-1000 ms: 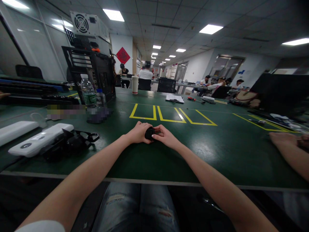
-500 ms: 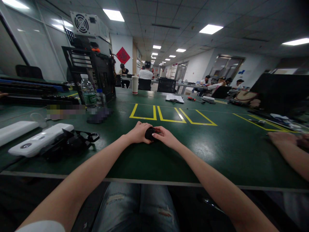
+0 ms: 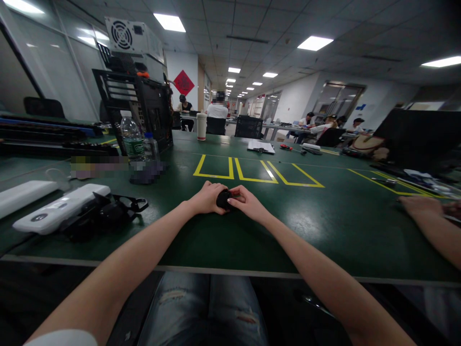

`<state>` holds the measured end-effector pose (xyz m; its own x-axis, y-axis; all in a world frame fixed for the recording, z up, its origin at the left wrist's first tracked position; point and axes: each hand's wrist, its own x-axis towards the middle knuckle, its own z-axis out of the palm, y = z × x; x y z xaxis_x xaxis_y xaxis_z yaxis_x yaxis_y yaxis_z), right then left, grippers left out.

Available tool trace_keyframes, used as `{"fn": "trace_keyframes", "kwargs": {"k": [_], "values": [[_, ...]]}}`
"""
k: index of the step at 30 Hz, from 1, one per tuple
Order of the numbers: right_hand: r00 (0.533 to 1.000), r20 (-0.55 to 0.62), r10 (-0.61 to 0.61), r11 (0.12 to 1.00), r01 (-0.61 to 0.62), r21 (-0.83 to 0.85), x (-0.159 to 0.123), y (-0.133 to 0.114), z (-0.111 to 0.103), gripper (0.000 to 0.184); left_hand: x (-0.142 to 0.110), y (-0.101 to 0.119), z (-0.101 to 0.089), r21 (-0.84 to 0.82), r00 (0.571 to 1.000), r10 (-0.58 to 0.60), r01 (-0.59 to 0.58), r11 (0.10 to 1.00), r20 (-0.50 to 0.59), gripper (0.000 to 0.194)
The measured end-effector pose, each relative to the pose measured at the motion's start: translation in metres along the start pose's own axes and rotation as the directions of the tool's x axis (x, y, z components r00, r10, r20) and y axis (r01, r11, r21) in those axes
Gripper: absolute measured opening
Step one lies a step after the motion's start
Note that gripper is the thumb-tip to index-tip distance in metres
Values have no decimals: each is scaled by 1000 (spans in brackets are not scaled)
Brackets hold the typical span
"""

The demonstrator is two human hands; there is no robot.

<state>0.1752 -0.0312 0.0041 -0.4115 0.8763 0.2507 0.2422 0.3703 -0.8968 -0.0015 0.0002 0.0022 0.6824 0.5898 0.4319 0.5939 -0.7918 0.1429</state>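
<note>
A small round black object [image 3: 224,199] is held between my two hands, just above or on the green table; its exact kind is not clear. My left hand [image 3: 208,198] wraps around its left side, with the thumb low and the fingers over the top. From the right, my right hand [image 3: 246,202] pinches at its edge with thumb and fingertips. The fingers cover much of the object. Yellow tape outlines [image 3: 255,179] lie on the table just beyond my hands.
At left are white power strips [image 3: 65,206], a black strapped item [image 3: 103,216], a water bottle [image 3: 132,137] and a computer case [image 3: 144,105]. A cup [image 3: 201,127] and clipboard [image 3: 260,147] stand farther back. Another person's hand [image 3: 421,207] rests at right.
My right hand's fingers have shifted slightly at the edge of the black object. My left hand keeps its hold in the same place.
</note>
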Motion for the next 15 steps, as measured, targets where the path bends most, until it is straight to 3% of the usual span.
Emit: {"fn": "trace_keyframes", "kwargs": {"k": [5, 11, 15], "values": [[998, 20, 64, 997, -64, -31, 0, 2, -2, 32, 0, -1, 1, -2, 1000, 5, -5, 1000, -1, 57], [997, 57, -57, 998, 56, 34, 0, 5, 0, 37, 0, -3, 2, 31, 1000, 3, -3, 1000, 1, 57], [998, 28, -57, 998, 56, 35, 0, 5, 0, 28, 0, -2, 1, 25, 1000, 3, -3, 1000, -2, 56]]}}
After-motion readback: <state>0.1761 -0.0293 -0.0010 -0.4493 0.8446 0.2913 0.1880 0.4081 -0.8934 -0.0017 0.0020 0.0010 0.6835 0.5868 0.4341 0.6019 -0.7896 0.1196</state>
